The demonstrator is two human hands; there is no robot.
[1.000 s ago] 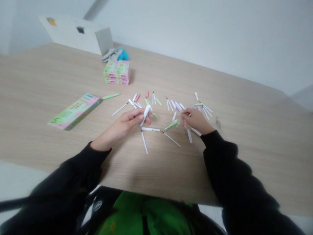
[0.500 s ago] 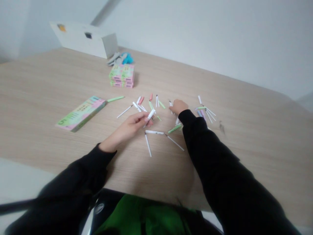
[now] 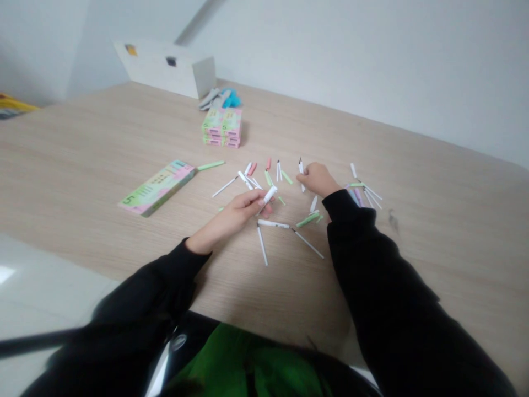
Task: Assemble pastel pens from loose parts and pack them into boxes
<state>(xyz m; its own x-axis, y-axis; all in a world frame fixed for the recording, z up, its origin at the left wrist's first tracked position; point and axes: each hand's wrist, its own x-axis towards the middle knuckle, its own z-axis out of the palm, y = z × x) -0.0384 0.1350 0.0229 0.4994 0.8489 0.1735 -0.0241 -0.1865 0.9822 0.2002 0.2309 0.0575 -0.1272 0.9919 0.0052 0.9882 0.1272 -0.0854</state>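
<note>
My left hand is closed around a white pen barrel, its end pointing up and to the right. Farther right, my right hand pinches at a few thin white pen refills with dark tips; whether they are lifted off the table I cannot tell. Between and below my hands lie a white pen piece, two loose refills and a green pen piece. Pink pen caps and more refills are scattered beyond my left hand.
A flat green-and-pink box lies left, a green pen piece at its end. Small stacked boxes, gloves and a white box stand behind. More pen parts lie right of my right hand.
The view has swung left, so everything sits farther right in the picture. My right hand has drawn slightly right, showing more of the refills at its fingertips. My left hand still holds the barrel.
</note>
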